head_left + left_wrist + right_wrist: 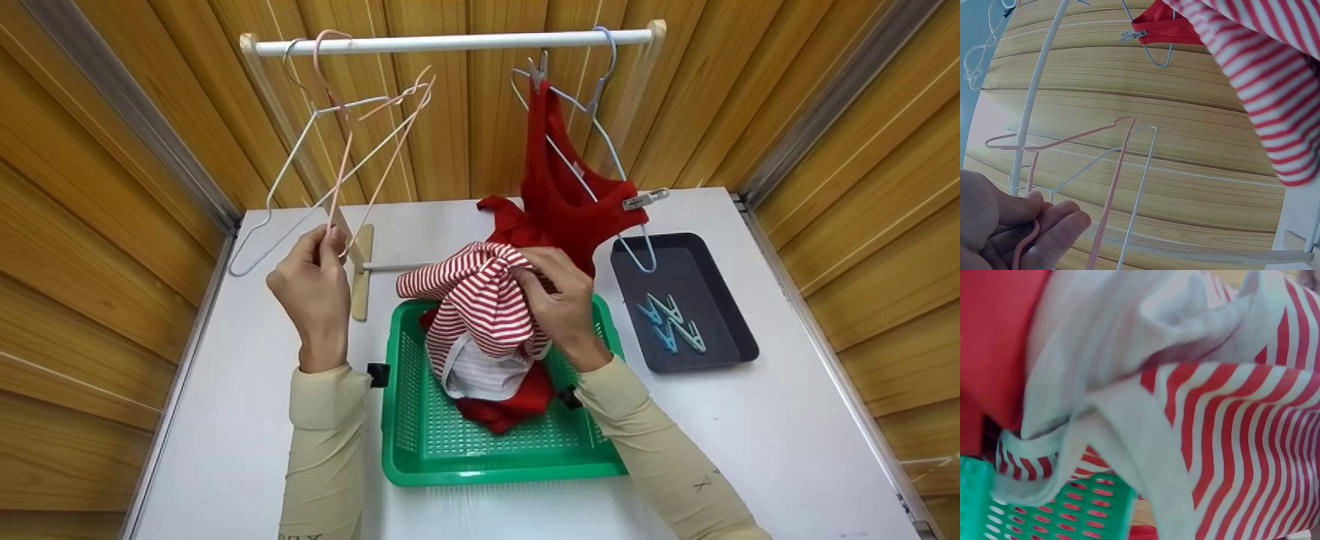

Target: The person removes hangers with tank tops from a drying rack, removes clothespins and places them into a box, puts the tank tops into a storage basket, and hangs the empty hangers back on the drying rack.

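Note:
Between thumb and fingers my left hand [315, 281] pinches a pink wire hanger [341, 176], whose hook is over the white rail; the left wrist view shows its wire [1109, 202] running past the fingers. My right hand [559, 296] grips a red-and-white striped garment [487, 300] by its bunched upper part, above a green basket [502, 476]. The garment's pale inside [1168, 332] faces the right wrist camera. Some red cloth [506, 409] lies beneath it in the basket. Just behind the right hand hangs a red sleeveless top [555, 202].
The white rail [457, 43] spans the back. A white hanger [281, 180] hangs beside the pink one; a blue hanger [611, 142] bears the red top, fastened with metal clips [645, 199]. At right, a dark tray [720, 300] holds several plastic clothespins [679, 326]. Wood-look panels surround the table.

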Available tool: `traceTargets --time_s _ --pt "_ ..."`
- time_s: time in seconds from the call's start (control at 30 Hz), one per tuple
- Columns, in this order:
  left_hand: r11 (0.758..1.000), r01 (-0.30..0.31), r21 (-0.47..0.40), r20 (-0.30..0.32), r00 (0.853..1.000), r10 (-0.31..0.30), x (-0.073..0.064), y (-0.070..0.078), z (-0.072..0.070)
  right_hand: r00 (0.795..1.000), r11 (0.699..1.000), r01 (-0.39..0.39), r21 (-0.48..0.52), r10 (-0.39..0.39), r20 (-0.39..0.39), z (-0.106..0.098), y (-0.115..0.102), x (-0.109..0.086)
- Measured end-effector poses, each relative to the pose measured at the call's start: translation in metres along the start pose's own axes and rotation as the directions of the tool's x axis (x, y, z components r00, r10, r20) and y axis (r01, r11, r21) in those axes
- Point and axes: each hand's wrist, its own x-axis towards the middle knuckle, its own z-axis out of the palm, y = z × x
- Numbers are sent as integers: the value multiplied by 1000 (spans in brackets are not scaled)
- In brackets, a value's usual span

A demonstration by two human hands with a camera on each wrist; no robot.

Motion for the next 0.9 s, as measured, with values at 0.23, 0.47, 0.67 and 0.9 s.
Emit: traceTargets --time_s 0.23,0.47,0.67,0.9 --pt "1000 -17 -12 4 1000 17 -1 1 -1 995 995 97 36 -98 34 -18 -17 -4" --pt "1000 -3 -3 11 1000 3 -2 2 0 890 973 232 1 -212 403 -30 -7 -25" --pt "1000 7 12 10 1000 -7 -1 2 1 711 992 14 -122 76 699 -32 -10 -35" --pt "999 -5 37 17 1000 5 3 3 3 707 922 -154 -356 354 612 -18 -4 -31"
